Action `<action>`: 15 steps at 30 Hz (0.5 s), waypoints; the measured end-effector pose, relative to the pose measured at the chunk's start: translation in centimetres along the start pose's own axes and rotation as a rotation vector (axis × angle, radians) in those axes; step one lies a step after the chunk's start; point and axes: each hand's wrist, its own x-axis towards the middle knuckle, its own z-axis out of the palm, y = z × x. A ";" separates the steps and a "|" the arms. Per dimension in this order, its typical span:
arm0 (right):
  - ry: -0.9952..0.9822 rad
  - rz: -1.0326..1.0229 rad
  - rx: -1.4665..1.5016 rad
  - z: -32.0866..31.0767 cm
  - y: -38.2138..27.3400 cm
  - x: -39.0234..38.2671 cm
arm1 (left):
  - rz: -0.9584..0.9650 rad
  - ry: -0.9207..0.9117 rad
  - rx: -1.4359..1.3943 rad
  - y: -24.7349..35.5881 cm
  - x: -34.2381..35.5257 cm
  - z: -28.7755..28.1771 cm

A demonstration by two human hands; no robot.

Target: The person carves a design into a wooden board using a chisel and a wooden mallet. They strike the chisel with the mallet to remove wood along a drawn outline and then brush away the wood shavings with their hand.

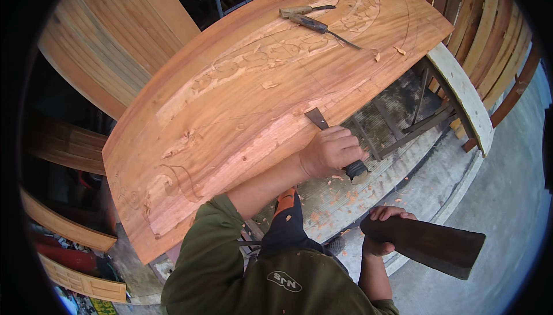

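My left hand point(329, 152) is wrapped round a chisel point(316, 118), whose flat, flared metal blade rests at the near edge of a large carved wooden board point(253, 90). Its dark handle end sticks out below my fist. Lower right, over the floor, my right hand point(381, 231) grips the narrow end of a dark wooden mallet point(435, 247), held apart from the chisel. Leafy relief and pencilled curves cover parts of the board, with a pale, freshly cut strip along its near side. Two carving gouges, one light-handled point(295, 11) and one dark-handled point(311, 24), lie crossed near its far edge.
Under the board stands a dark metal frame point(403, 136), with a pale curved slab point(461, 93) at right. Wooden slats point(489, 33) stand at far right, and planks point(115, 33) at upper left. Orange wood chips point(334, 205) litter the ground near my legs.
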 end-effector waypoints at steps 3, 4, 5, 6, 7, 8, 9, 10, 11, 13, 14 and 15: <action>-0.134 0.189 -0.398 -1.1 4.8 0.6 | -0.020 0.077 -0.016 -0.2 1.0 0.1; -0.219 0.344 -0.682 -2.1 5.4 1.4 | -0.022 0.077 -0.017 -0.2 0.8 0.2; -0.219 0.349 -0.677 -3.4 5.7 0.7 | -0.012 0.047 -0.013 -0.4 0.2 0.1; -0.198 0.326 -0.582 -4.0 5.5 0.3 | 0.004 0.024 -0.001 -0.8 -0.1 -0.1; -0.189 0.303 -0.455 -4.4 5.2 -0.4 | 0.005 0.025 0.009 -1.1 -0.3 -0.2; -0.182 0.288 -0.334 -3.8 4.1 -0.9 | 0.008 0.013 0.008 -1.0 -0.7 0.2; -0.113 0.130 -0.173 -2.5 4.2 -1.4 | 0.017 -0.001 0.003 -0.8 -0.7 0.5; -0.045 -0.027 -0.012 -1.4 4.5 -1.8 | 0.016 0.004 0.001 -0.9 -0.6 0.6; -0.019 -0.107 0.023 -0.4 5.4 -1.9 | 0.018 -0.013 -0.013 -0.8 -0.2 0.5; -0.136 0.184 -0.318 -3.1 8.9 -2.0 | 0.026 -0.033 -0.040 -0.6 0.1 0.9; -0.145 0.250 -0.497 -3.5 8.7 -1.9 | 0.011 -0.062 -0.007 -0.6 -0.7 0.7; -0.172 0.309 -0.673 -3.2 8.3 -1.0 | 0.008 -0.086 0.039 -1.2 -1.0 0.3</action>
